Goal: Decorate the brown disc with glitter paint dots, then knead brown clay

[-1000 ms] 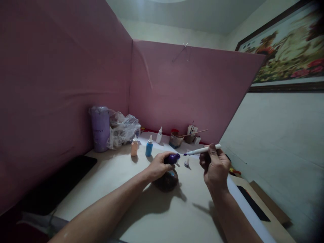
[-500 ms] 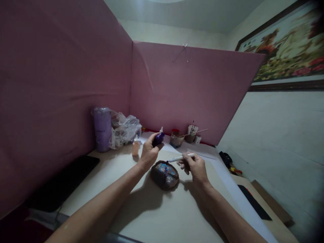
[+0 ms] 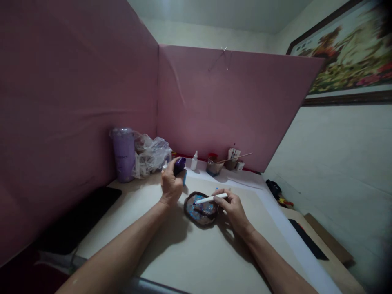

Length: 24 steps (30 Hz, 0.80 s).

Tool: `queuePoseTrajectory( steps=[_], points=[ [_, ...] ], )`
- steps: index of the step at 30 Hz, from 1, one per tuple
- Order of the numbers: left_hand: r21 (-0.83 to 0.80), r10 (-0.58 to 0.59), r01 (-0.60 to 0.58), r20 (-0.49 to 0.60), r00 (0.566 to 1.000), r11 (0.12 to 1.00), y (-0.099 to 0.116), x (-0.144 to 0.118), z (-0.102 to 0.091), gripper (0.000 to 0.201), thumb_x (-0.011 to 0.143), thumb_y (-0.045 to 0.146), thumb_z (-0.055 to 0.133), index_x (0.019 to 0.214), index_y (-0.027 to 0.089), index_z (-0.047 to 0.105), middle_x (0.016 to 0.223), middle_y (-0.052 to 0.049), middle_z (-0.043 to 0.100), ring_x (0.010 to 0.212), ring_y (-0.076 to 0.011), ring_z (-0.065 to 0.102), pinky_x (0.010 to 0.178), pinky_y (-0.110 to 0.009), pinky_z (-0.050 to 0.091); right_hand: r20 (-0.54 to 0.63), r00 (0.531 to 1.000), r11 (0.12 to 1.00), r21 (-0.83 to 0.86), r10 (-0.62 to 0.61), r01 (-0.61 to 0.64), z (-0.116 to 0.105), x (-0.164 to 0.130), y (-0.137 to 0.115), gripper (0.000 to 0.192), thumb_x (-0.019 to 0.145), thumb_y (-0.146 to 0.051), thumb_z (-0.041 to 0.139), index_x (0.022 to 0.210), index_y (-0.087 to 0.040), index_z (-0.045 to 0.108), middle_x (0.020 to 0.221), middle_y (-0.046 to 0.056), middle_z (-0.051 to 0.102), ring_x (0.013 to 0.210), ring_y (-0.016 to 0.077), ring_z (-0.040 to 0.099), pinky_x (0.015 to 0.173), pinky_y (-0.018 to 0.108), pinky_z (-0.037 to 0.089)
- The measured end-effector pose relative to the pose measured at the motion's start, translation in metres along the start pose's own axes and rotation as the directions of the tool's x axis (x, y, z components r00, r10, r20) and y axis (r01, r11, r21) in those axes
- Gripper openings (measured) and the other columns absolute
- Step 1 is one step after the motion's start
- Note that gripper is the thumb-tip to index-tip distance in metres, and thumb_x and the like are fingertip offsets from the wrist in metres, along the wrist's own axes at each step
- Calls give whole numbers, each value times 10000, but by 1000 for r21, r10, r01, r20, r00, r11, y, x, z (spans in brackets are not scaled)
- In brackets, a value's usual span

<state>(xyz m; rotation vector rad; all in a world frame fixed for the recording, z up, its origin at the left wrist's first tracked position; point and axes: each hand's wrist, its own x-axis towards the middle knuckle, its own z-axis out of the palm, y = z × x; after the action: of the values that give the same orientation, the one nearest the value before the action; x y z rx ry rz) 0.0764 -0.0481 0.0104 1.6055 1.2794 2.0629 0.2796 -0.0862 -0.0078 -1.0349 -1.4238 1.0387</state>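
My left hand is raised over the table, its fingers wrapped round a small dark purple bottle. Something blue shows beside that hand, mostly hidden. In my right hand is a white pen-like tool with a dark tip, gripped between thumb and fingers. The tip is at the upper face of a roundish brown piece with a dark raised rim and blue specks. This piece lies on the pale table sheet; whether the tip touches it I cannot tell. A peach-coloured bottle is mostly hidden behind my left hand.
A white dropper bottle stands at the back, beside a jar with a brush across it and a holder of brushes. At the left are a purple tumbler, a crumpled plastic bag and a black tablet-like slab.
My left hand has moved left with the purple bottle, uncovering the white dropper bottle. The tool's tip has shifted from the far rim onto the brown piece's face. That piece looks turned.
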Motion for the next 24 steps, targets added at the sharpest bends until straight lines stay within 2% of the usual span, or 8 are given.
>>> queuePoseTrajectory(
  steps=[7,24],
  points=[
    [-7,18,-18,-77,997,1000,-1,7,-6,390,763,199,617,1150,159,586,1110,-81,644,1038,-209,589,976,-353,424,47,999,995,-96,-17,22,2,1,6,233,702,-376,691,773,-160,640,633,9,642,576,133,517,579,252,397],
    [24,21,-20,-39,999,1000,-3,5,-4,379,739,144,604,1115,187,596,1038,-55,655,978,-202,589,938,-369,440,78,996,984,-170,-44,56,3,2,8,269,734,-433,658,776,-168,633,599,-9,583,562,134,491,565,254,383]
  ],
)
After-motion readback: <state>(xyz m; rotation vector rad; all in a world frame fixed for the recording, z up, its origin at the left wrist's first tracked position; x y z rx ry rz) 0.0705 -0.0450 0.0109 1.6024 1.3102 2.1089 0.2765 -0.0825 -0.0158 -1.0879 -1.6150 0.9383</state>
